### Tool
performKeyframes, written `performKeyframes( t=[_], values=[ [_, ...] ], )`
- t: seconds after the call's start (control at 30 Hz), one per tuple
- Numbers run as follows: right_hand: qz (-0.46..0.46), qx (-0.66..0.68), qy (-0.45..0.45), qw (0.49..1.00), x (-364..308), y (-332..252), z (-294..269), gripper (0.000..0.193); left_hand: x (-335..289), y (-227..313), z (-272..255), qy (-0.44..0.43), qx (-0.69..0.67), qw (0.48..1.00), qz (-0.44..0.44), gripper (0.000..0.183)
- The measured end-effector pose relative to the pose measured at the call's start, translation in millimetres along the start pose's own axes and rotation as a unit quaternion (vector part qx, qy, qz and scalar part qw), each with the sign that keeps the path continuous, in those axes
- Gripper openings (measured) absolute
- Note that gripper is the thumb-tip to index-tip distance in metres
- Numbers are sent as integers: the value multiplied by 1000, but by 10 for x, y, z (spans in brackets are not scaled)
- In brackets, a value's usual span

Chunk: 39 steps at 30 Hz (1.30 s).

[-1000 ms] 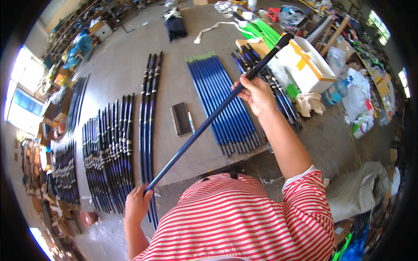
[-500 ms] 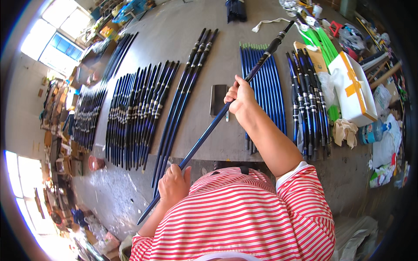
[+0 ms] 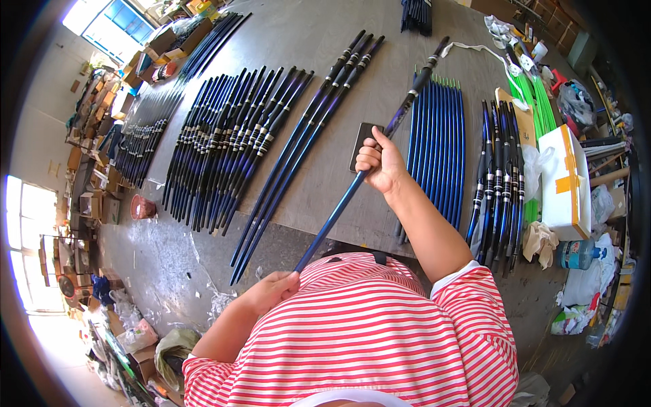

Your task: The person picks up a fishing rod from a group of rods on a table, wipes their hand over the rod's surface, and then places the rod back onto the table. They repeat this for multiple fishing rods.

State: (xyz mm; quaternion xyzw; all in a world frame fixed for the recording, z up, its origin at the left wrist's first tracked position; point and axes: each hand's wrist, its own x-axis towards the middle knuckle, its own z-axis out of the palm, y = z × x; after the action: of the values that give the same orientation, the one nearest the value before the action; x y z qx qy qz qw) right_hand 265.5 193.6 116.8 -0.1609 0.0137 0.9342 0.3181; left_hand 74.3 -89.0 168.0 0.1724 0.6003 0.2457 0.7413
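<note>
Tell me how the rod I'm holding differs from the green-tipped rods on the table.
The held rod is gripped by the right hand and left hand; the green-tipped rods lie on the table. The held rod has a thicker black section near its far end; the green-tipped rods look slim right up to theirs. Both have blue shafts.

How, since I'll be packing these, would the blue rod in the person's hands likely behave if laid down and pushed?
The blue rod is probably stiff: it shows no obvious sag beyond the right hand. It looks slim and round, so may roll if nudged; its glossy finish could be slippery.
</note>
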Motion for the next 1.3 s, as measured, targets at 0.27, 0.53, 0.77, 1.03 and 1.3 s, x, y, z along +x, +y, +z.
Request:
performKeyframes(
  t=[0.27,0.53,0.77,1.03,1.3],
  values=[
    [-71,-365,141,918,-200,185,-440,33,946,158,-651,301,431,823,213,41],
    [-145,-328,268,894,-1270,427,-1111,23,1827,-27,-1151,354,480,767,236,30],
    [-274,-194,372,865,-1994,913,-1316,21,1882,332,-1218,272,746,593,136,36],
    [-351,-70,449,819,-2290,1476,-1575,18,2150,934,-613,189,643,612,420,60],
    [-344,-57,492,798,-2516,1774,-1526,17,3073,1217,329,147,587,642,470,105]
  ],
)
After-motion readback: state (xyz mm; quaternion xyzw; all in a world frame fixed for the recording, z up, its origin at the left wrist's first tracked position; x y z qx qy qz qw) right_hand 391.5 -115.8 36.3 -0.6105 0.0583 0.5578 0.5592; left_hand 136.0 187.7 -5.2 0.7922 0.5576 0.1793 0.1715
